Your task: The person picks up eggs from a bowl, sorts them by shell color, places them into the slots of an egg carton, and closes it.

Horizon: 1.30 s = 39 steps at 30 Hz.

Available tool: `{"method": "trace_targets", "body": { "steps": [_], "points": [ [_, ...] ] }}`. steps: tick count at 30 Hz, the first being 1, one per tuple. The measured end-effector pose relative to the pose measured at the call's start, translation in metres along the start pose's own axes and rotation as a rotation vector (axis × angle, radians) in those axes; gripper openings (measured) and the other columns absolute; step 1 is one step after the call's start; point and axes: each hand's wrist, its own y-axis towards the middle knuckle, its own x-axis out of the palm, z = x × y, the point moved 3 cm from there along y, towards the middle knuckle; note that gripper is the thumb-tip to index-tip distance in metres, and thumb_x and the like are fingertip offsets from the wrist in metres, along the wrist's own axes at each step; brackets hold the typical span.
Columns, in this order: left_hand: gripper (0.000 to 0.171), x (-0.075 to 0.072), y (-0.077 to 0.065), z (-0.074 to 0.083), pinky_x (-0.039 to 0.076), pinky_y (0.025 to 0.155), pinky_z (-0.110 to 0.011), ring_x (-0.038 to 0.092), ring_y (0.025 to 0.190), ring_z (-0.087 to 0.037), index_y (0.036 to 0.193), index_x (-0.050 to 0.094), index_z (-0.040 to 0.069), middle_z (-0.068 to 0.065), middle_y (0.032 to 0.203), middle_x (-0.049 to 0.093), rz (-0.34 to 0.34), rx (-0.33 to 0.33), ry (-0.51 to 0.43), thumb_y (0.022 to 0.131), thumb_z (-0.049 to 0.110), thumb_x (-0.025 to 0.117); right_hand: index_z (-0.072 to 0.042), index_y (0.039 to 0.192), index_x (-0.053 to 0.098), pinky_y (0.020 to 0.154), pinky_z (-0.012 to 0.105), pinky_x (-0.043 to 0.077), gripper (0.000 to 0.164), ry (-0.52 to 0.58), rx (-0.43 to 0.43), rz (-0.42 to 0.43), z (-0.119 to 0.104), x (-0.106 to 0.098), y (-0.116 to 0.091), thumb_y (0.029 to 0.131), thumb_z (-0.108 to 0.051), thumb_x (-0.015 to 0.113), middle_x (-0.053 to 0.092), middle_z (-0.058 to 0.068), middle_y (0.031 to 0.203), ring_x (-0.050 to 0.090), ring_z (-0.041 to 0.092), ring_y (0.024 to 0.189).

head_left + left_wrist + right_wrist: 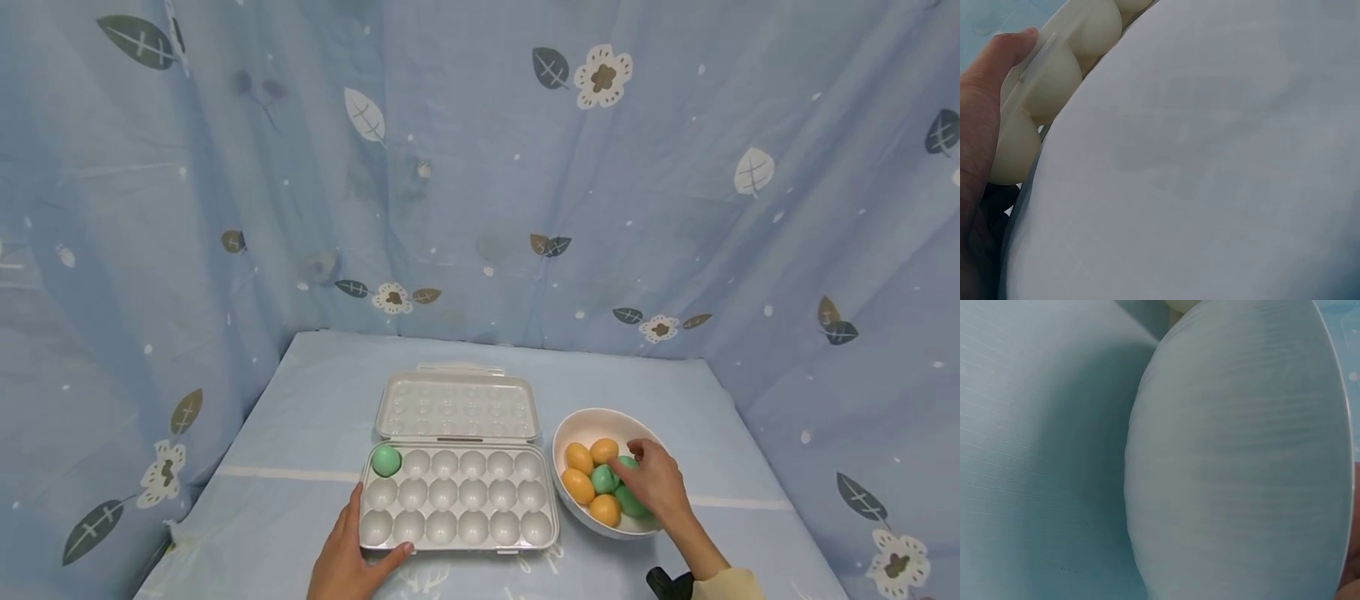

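A white egg tray (458, 500) lies with its lid (457, 407) folded back. One green egg (386, 460) sits in its far left cup. My left hand (351, 546) rests at the near left corner, fingers along the side and thumb along the front edge; the left wrist view shows that thumb (1013, 50) on the rim. To the right stands a white bowl (566, 421) holding orange eggs (577, 486) and green eggs (632, 502). My right hand (654, 479) is inside it, thumb and finger around a green egg (627, 463); whether they grip it cannot be told.
A blue cloth (255, 525) covers the table, and a patterned curtain (480, 167) surrounds it. A black object (663, 583) is by my right wrist. The bowl's outer wall (1241, 456) fills much of the right wrist view; a pale surface (1197, 162) fills the left.
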Motion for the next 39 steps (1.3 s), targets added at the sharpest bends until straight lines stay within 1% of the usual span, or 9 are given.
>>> {"method": "trace_targets", "body": {
  "steps": [6,11,17,22,29,35,39],
  "points": [
    [0.128,0.0,0.001,0.0,0.049,0.102,-0.063,0.056,0.13,-0.047,0.161,0.019,0.001,-0.027,0.15,0.048,0.011,0.005,-0.009,0.074,0.07,0.082,0.012,0.126,0.063,0.088,0.051,0.059,0.059,-0.03,0.011,-0.045,-0.002,-0.001,0.003,0.09,-0.032,0.078,0.067,0.028,0.123,0.066,0.035,0.105],
    [0.128,0.0,0.0,0.001,0.049,0.1,-0.064,0.057,0.128,-0.047,0.162,0.018,0.001,-0.027,0.148,0.049,0.025,0.016,-0.01,0.074,0.068,0.083,0.01,0.122,0.066,0.086,0.048,0.06,0.054,-0.042,-0.011,-0.07,-0.003,0.002,0.005,0.089,-0.031,0.078,0.069,0.026,0.118,0.067,0.032,0.1],
    [0.128,0.003,0.0,-0.002,0.049,0.102,-0.062,0.056,0.13,-0.046,0.162,0.018,0.004,-0.026,0.15,0.048,0.004,-0.019,-0.016,0.073,0.07,0.082,0.009,0.12,0.067,0.087,0.048,0.058,0.05,-0.055,-0.042,-0.119,-0.002,0.008,0.006,0.088,-0.028,0.08,0.071,0.022,0.114,0.067,0.027,0.096],
    [0.127,0.004,0.0,-0.003,0.049,0.102,-0.062,0.056,0.13,-0.045,0.161,0.02,0.003,-0.026,0.15,0.048,0.011,-0.01,-0.018,0.073,0.069,0.083,0.009,0.119,0.066,0.084,0.046,0.057,0.049,-0.058,-0.064,-0.147,-0.001,0.012,0.006,0.086,-0.023,0.081,0.072,0.017,0.109,0.064,0.023,0.091],
    [0.127,0.003,-0.001,-0.002,0.05,0.102,-0.061,0.057,0.129,-0.044,0.161,0.02,0.004,-0.025,0.15,0.049,0.009,-0.012,-0.022,0.073,0.069,0.083,0.009,0.121,0.065,0.086,0.049,0.057,0.047,-0.054,-0.053,-0.151,-0.001,0.014,0.005,0.085,-0.019,0.078,0.071,0.018,0.112,0.065,0.026,0.094],
    [0.127,0.003,-0.001,-0.002,0.05,0.102,-0.061,0.058,0.129,-0.044,0.161,0.021,0.002,-0.025,0.149,0.05,0.012,-0.01,-0.021,0.073,0.068,0.084,0.008,0.12,0.066,0.087,0.049,0.056,0.047,-0.032,-0.043,-0.133,-0.002,0.013,0.003,0.084,-0.019,0.078,0.071,0.018,0.112,0.065,0.026,0.096],
    [0.128,0.003,0.0,-0.002,0.049,0.103,-0.061,0.057,0.13,-0.044,0.161,0.02,0.002,-0.025,0.15,0.049,0.003,-0.016,-0.019,0.073,0.069,0.083,0.008,0.123,0.065,0.087,0.05,0.056,0.048,-0.018,-0.04,-0.12,-0.003,0.012,0.002,0.084,-0.018,0.077,0.071,0.019,0.113,0.065,0.027,0.097]
  ]
}}
